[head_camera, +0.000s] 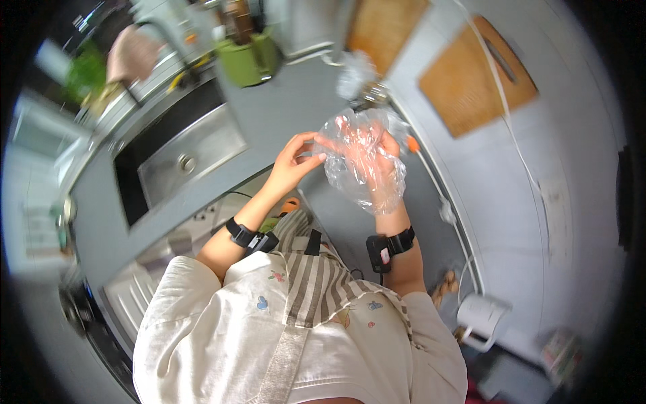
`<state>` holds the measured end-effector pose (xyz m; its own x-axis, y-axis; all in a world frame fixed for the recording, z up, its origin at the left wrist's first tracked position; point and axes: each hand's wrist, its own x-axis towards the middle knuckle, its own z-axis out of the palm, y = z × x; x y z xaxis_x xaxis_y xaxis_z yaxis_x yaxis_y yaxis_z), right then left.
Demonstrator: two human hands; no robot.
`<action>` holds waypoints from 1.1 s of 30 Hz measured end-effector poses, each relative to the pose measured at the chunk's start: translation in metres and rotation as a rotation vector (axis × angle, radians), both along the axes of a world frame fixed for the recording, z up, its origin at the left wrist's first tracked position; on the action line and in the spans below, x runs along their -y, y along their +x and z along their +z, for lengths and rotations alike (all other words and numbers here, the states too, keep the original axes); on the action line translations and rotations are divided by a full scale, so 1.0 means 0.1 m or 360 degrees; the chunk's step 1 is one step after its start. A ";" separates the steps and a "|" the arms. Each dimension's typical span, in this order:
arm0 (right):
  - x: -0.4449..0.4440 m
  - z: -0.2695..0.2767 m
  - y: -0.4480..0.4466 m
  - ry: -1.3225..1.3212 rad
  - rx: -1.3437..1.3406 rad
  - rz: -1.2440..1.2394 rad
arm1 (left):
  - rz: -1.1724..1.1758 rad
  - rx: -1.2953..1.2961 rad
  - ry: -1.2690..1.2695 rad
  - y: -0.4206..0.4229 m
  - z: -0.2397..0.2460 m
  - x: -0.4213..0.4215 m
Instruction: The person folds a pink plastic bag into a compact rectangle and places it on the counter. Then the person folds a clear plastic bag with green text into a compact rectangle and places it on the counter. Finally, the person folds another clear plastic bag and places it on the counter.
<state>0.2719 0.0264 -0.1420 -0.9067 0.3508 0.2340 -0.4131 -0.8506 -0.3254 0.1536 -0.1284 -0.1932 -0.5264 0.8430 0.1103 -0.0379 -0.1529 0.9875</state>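
Note:
A clear, crinkled plastic glove or bag (361, 161) covers my right hand (366, 146) and its wrist, above the grey counter on the right side of the sink. The fingers inside look spread, though the folds and glare blur their outline. My left hand (300, 156) is bare, with thumb and fingers apart, at the left edge of the plastic. Its fingertips touch or nearly touch the film; whether they pinch it I cannot tell. Black straps with small devices sit on both forearms.
A steel sink (189, 156) lies left, with a green utensil holder (247, 58) behind it. Wooden cutting boards (467, 83) stand against the wall. A white cable (434, 177) with an orange end runs along the counter's wall edge. A white jug-like container (482, 315) stands at lower right.

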 end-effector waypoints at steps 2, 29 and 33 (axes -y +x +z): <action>0.32 0.08 -0.48 0.0036 0.0047 0.0250 | 0.0252 0.0129 0.0087 -0.23 0.03 0.38; 3.06 -0.02 -3.83 0.2639 -0.0055 -0.0726 | 0.1793 -0.1714 -0.0320 -2.90 0.64 2.89; 2.98 -0.10 -4.04 0.2371 0.0264 -0.0518 | 0.1742 -0.1256 -0.0028 -3.03 0.31 3.25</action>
